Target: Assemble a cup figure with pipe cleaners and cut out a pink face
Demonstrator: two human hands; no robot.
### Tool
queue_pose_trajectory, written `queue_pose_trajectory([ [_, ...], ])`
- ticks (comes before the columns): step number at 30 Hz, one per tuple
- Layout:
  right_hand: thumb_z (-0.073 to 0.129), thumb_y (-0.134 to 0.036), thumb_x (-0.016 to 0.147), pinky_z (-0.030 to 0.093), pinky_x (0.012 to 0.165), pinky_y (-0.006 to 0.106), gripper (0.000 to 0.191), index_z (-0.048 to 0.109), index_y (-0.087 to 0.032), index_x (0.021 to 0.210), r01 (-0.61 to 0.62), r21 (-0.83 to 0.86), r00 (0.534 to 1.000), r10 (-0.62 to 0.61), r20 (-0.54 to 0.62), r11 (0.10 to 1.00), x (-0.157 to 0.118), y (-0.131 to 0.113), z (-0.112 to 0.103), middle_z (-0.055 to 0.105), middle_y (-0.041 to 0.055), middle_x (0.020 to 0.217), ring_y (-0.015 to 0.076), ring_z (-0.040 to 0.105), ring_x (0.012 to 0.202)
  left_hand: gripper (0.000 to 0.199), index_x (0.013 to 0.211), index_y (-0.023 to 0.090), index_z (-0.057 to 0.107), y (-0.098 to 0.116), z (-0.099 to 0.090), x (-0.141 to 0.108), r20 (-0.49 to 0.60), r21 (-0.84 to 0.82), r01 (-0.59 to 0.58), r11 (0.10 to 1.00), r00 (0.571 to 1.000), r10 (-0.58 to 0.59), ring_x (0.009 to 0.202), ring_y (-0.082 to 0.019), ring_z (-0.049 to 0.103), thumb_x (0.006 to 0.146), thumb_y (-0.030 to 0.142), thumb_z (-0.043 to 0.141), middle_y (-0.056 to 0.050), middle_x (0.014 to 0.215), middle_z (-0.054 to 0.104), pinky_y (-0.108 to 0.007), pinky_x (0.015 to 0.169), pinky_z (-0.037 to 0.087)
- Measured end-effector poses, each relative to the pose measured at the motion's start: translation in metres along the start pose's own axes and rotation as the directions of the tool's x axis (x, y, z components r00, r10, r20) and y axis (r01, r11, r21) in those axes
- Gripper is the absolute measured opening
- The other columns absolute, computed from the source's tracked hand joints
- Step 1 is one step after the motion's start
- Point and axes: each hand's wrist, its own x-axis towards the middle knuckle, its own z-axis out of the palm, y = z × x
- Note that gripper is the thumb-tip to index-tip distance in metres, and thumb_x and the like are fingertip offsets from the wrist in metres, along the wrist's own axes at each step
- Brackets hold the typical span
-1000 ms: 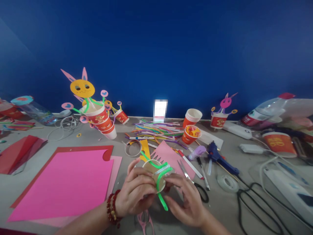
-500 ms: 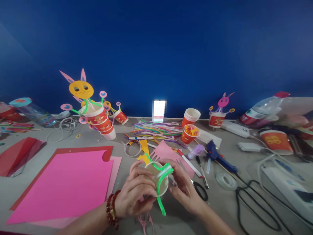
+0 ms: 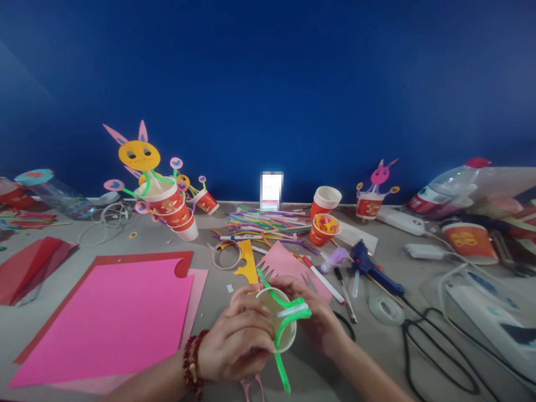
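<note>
Near the middle of the worktop, the left hand curls closed around a paper cup, tipping its mouth toward the camera, while the right hand steadies green straws across the rim, fingers closed on them.

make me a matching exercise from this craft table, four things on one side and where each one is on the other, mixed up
Things:
1. small paper cup with bent green straws
2. big pink paper sheet
3. dark blue glue gun
4. yellow round bunny face with pink ears

Places:
A. flat on the table, left of the hands
B. on the table, right of the hands
C. held between both hands
D. standing above a stack of red cups, far left

Pairs: 1-C, 2-A, 3-B, 4-D
</note>
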Motion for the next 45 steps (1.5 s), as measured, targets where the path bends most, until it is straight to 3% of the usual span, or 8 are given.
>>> queue_pose_trajectory([
  [5, 0.074, -0.049, 0.082, 0.048, 0.095, 0.040, 0.037, 0.070, -0.023, 0.108, -0.076, 0.057, 0.995, 0.079, -0.052, 0.995, 0.0000, 0.0059, -0.0007, 0.073, 0.0090, 0.108, 0.0255, 0.067, 0.100, 0.015, 0.106, 0.017, 0.064, 0.0010, 0.0028, -0.0020, 0.099, -0.042, -0.090, 0.995, 0.991, 0.094, 0.106, -0.018, 0.063, 0.099, 0.016, 0.052, -0.005, 0.094, 0.076, -0.043, 0.115, 0.040],
  [9, 0.076, -0.043, 0.083, 0.049, 0.087, 0.034, 0.025, 0.071, -0.021, 0.094, -0.082, 0.032, 0.995, 0.084, -0.054, 0.996, -0.0006, 0.0085, -0.0031, 0.073, 0.0066, 0.099, 0.0215, 0.067, 0.091, 0.014, 0.106, 0.015, 0.067, 0.0005, 0.0070, -0.0062, 0.144, -0.040, -0.133, 0.990, 0.980, 0.137, 0.106, -0.019, 0.063, 0.096, 0.015, 0.056, -0.005, 0.097, 0.076, -0.042, 0.117, 0.040],
  [13, 0.081, -0.037, 0.079, 0.049, 0.078, 0.028, 0.021, 0.071, -0.020, 0.087, -0.082, 0.069, 0.989, 0.090, -0.115, 0.994, -0.0004, 0.0092, -0.0039, 0.071, 0.0034, 0.093, 0.0178, 0.065, 0.084, 0.014, 0.106, 0.016, 0.068, -0.0007, 0.0097, -0.0077, 0.146, -0.034, -0.117, 0.993, 0.982, 0.121, 0.107, -0.018, 0.063, 0.094, 0.014, 0.061, -0.004, 0.096, 0.075, -0.041, 0.118, 0.039],
  [18, 0.087, -0.035, 0.070, 0.049, 0.065, 0.024, 0.025, 0.071, -0.020, 0.080, -0.086, 0.145, 0.975, 0.114, -0.191, 0.986, 0.0005, 0.0086, -0.0026, 0.070, 0.0007, 0.080, 0.0147, 0.064, 0.069, 0.016, 0.104, 0.015, 0.067, -0.0008, 0.0082, -0.0046, 0.135, -0.096, -0.068, 0.993, 0.988, 0.081, 0.108, -0.019, 0.061, 0.099, 0.016, 0.052, -0.006, 0.096, 0.075, -0.042, 0.116, 0.041],
  [23, 0.086, -0.037, 0.072, 0.051, 0.069, 0.029, 0.026, 0.069, -0.022, 0.083, -0.058, 0.100, 0.976, 0.078, -0.202, 0.993, -0.0018, 0.0089, -0.0025, 0.071, 0.0010, 0.080, 0.0170, 0.065, 0.070, 0.019, 0.106, 0.016, 0.067, 0.0002, 0.0057, -0.0023, 0.127, -0.109, -0.051, 0.993, 0.990, 0.065, 0.108, -0.019, 0.062, 0.102, 0.022, 0.049, -0.007, 0.093, 0.075, -0.041, 0.115, 0.042],
  [33, 0.082, -0.044, 0.074, 0.050, 0.077, 0.033, 0.030, 0.070, -0.022, 0.091, 0.066, -0.102, 0.996, -0.072, -0.060, 0.993, -0.0023, 0.0006, -0.0082, 0.065, 0.0042, 0.087, 0.0203, 0.061, 0.082, 0.017, 0.105, 0.018, 0.066, -0.0013, 0.0041, -0.0038, 0.096, -0.064, -0.061, 0.996, 0.993, 0.067, 0.101, -0.019, 0.064, 0.100, 0.022, 0.050, -0.006, 0.089, 0.074, -0.042, 0.111, 0.045],
  [37, 0.082, -0.043, 0.075, 0.050, 0.070, 0.031, 0.026, 0.070, -0.021, 0.084, 0.080, -0.121, 0.988, -0.095, -0.120, 0.989, -0.0002, 0.0013, -0.0050, 0.066, 0.0045, 0.083, 0.0196, 0.061, 0.076, 0.014, 0.104, 0.017, 0.065, -0.0019, 0.0055, -0.0040, 0.049, -0.045, -0.077, 0.996, 0.996, 0.079, 0.102, -0.019, 0.063, 0.097, 0.019, 0.053, -0.007, 0.089, 0.073, -0.041, 0.111, 0.044],
  [45, 0.080, -0.040, 0.077, 0.050, 0.064, 0.028, 0.021, 0.073, -0.022, 0.085, 0.099, -0.149, 0.979, -0.122, -0.161, 0.984, 0.0000, 0.0053, -0.0065, 0.068, 0.0040, 0.083, 0.0187, 0.062, 0.075, 0.012, 0.104, 0.015, 0.064, -0.0016, 0.0062, -0.0025, 0.068, -0.040, -0.048, 0.998, 0.996, 0.051, 0.099, -0.020, 0.062, 0.094, 0.015, 0.056, -0.007, 0.089, 0.073, -0.042, 0.110, 0.044],
])
